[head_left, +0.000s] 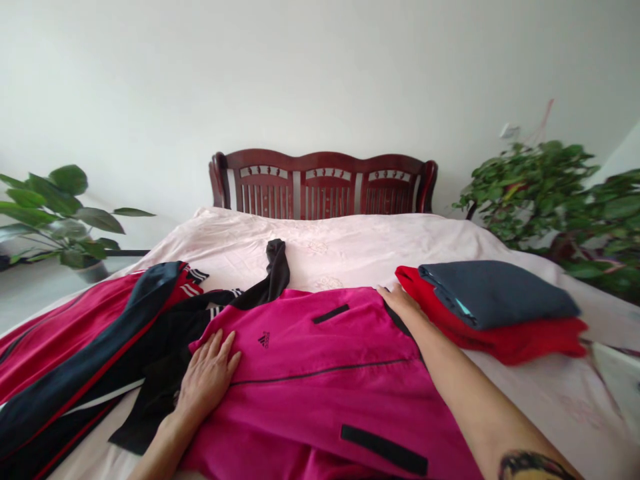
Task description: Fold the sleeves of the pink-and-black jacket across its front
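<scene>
Right now, the person's left hand (205, 380) is pressing palm-down on a magenta zip-front sports jacket (320, 393), its fingers (220, 350) spread apart and clamped on nothing. The right hand (397, 300) is resting open on the jacket's far shoulder edge, its fingers lying close together without gripping the cloth. The jacket is lying across the middle of a bed, showing two black pocket strips and a small black Adidas logo. Just beside the right hand, a folded red garment (505, 343) is lying under a folded slate-grey garment (493, 293). To the left, a black track top with white stripes (165, 360) is tucking partly under the jacket, and a long black sleeve (274, 273) is stretching toward the headboard. Further left, a crimson-and-navy track jacket (75, 347) is spreading over the bed's edge. A pale pink bedcover (325, 250) is covering the bed, a carved dark red wooden headboard (325, 183) is standing behind it, and leafy green houseplants (60, 213) (530, 193) are flanking it.
</scene>
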Demonstrator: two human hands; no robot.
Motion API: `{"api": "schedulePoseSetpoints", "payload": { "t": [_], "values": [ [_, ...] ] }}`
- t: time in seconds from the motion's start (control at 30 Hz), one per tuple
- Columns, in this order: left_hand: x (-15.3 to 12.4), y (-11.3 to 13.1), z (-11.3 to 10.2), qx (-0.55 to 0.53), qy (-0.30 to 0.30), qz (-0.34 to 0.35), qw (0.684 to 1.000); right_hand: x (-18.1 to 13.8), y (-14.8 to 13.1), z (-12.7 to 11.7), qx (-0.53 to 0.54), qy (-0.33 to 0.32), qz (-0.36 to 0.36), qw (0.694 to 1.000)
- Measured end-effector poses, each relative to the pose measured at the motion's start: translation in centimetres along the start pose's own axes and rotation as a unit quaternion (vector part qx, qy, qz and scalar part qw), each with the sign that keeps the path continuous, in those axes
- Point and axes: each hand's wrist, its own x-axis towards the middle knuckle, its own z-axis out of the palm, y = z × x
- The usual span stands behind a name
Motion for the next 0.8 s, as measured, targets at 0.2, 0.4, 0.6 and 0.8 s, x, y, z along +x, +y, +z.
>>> {"api": "schedulePoseSetpoints", "payload": {
  "t": [0.2, 0.4, 0.6, 0.8],
  "values": [
    [0.1, 0.0, 0.0, 0.003, -0.002, -0.013, 1.000, 3.0, -1.6, -0.3, 0.017, 0.058, -0.052, 0.997],
    [0.7, 0.3, 0.2, 0.002, -0.003, -0.045, 0.999, 6.1, -3.0, -0.2, 0.013, 0.093, -0.074, 0.993],
    [0.8, 0.9, -0.2, 0.003, 0.001, -0.048, 0.999, 3.1, -2.8, 2.2, -0.037, 0.024, -0.108, 0.993],
    [0.6, 0.6, -0.5, -0.030, 0.027, -0.035, 0.999, -4.7, 2.3, -1.7, -0.061, 0.021, -0.230, 0.971]
  ]
}}
